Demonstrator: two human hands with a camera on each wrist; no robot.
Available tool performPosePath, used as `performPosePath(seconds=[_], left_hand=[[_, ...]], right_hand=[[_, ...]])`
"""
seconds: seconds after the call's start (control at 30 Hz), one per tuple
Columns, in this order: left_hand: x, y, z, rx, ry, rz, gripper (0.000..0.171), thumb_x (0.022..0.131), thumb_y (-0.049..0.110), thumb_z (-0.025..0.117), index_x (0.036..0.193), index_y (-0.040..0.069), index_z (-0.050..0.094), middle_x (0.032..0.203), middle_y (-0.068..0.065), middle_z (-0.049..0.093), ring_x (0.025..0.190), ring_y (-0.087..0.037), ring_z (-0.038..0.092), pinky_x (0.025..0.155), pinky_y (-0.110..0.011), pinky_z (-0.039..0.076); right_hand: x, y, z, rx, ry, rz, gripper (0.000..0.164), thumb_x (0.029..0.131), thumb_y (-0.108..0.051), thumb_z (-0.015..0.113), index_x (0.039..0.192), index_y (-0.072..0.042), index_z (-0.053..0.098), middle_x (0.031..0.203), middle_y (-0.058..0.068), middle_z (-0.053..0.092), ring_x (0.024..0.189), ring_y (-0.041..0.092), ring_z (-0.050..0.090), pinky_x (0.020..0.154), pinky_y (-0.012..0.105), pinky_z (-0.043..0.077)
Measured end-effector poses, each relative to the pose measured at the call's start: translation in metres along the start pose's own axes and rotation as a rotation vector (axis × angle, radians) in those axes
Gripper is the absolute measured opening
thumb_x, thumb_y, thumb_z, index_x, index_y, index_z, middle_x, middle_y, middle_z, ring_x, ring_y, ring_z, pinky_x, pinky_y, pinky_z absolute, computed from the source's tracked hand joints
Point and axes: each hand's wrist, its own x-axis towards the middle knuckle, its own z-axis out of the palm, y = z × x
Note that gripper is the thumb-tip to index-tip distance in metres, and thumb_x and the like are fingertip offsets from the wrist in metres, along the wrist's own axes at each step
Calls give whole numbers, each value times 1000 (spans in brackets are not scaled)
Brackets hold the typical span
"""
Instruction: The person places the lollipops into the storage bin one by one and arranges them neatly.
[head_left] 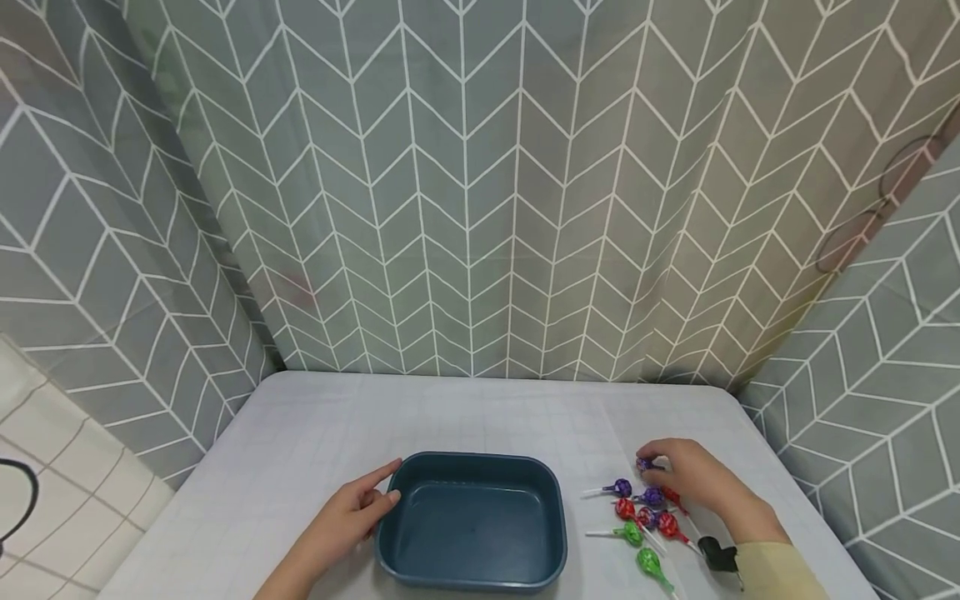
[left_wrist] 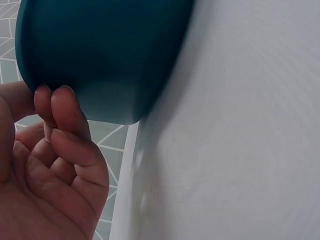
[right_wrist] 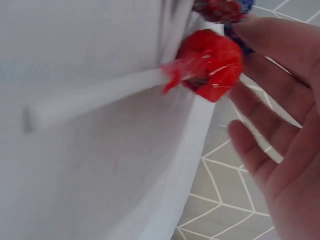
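A dark blue rectangular basin (head_left: 472, 580) stands on the white table. My left hand (head_left: 352, 512) holds its left side, with thumb and index finger at the rim; in the left wrist view, curled fingertips (left_wrist: 65, 102) meet its outer wall. At the right, my right hand (head_left: 693, 475) pinches a purple-wrapped lollipop (head_left: 642, 464) at the far end of a loose pile. Close to that hand in the right wrist view is a red lollipop (right_wrist: 212, 65) with its white stick. The held lollipop's stick is hidden.
More lollipops lie right of the basin: a purple one (head_left: 618, 488), a red one (head_left: 625, 508), a green one (head_left: 651, 563) and several others. Patterned grey curtains (head_left: 487, 208) enclose the table (head_left: 465, 408) at the back and sides.
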Motion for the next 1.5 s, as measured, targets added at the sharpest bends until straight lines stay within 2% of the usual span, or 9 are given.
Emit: performPosePath(seconds=[0.13,0.3,0.37,0.5,0.7,0.8,1.03,1.3,1.5], left_hand=[[0,0,0,-1,-5,6,56,99,30,63,149,13,45,62,-3,53,50,-14,48,47,-28,43],[-1,0,1,-7,-13,6,57,99,31,62,149,12,45,62,-4,53,49,-13,47,46,-27,42],[-1,0,0,-2,-17,2,57,99,32,62,149,12,45,62,-4,53,49,-13,46,46,-27,42],[0,1,0,8,-18,-4,57,99,34,62,149,13,45,62,-3,54,49,-14,46,47,-27,42],[-1,4,1,25,-7,2,58,98,35,62,149,13,46,62,-4,53,49,-14,47,47,-27,42],[-1,5,1,28,-2,-4,57,98,35,62,149,14,46,62,-3,53,49,-14,47,46,-27,42],[-4,7,1,40,1,-14,56,99,35,61,149,13,46,63,-3,54,50,-14,47,46,-26,41],[-5,7,0,42,5,-14,56,99,36,62,148,14,47,62,-3,53,49,-14,46,46,-26,41],[-4,6,1,27,6,-18,57,99,37,62,149,14,47,61,-3,54,49,-16,49,46,-28,43]], right_hand=[[1,-3,-3,18,86,1,30,87,-15,77,115,-9,71,105,2,69,103,30,64,90,54,49],[1,-13,-9,24,139,-84,38,89,-16,75,126,-10,68,107,0,68,98,23,65,83,45,54],[2,-18,-11,23,144,-111,35,90,-17,75,124,-11,70,105,-2,67,94,19,65,80,39,56],[4,-26,-12,64,147,-102,29,91,-21,74,118,-10,71,105,-4,66,88,12,65,74,32,56],[6,-37,-13,144,168,-126,31,93,-24,72,121,-12,70,107,-2,68,90,14,68,76,33,57],[8,-44,-12,193,157,-141,29,92,-23,72,119,-11,71,108,1,68,92,18,69,76,33,57],[12,-64,-11,315,93,-136,33,91,-26,74,120,-11,68,110,3,67,91,16,69,75,29,57],[19,-92,-14,354,72,-135,31,91,-29,74,116,-13,70,98,-6,68,87,12,66,76,26,55],[26,-119,-14,407,24,-178,29,91,-26,74,114,-9,70,99,-3,68,87,13,67,75,25,55]])
